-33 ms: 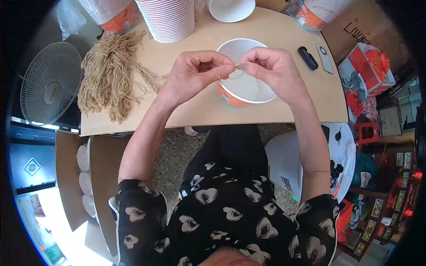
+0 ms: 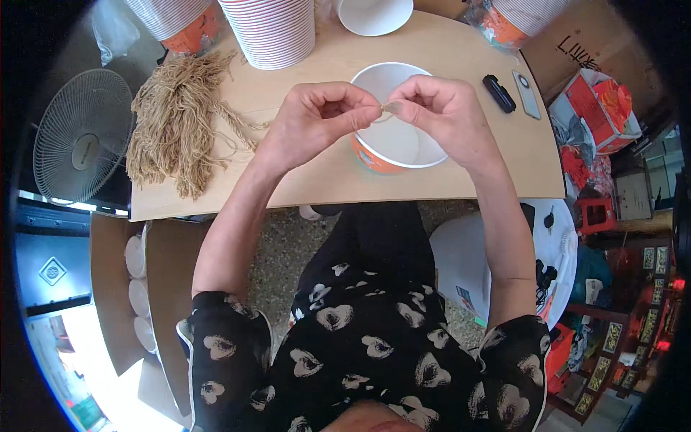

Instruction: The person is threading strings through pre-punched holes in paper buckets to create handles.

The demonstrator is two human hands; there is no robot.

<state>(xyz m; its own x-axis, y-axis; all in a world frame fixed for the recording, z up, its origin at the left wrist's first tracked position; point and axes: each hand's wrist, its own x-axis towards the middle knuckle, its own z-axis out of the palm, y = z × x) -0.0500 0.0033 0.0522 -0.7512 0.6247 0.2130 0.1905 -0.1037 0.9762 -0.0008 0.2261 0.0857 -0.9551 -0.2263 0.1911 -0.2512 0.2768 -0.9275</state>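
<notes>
Fingertip grip: your left hand (image 2: 311, 119) and right hand (image 2: 450, 111) are both pinched on a thin strand (image 2: 384, 110), upper centre, over the bowl (image 2: 378, 163); probably light, limp, best held near its ends.

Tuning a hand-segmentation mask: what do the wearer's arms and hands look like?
Left hand and right hand: bare, five-fingered, no gloves. Forearms uncovered; no watch or bracelet visible. Left sleeve and right sleeve: short, loose, black, printed with pale hearts, thin white trim. No cables or markers visible on either arm.
</notes>
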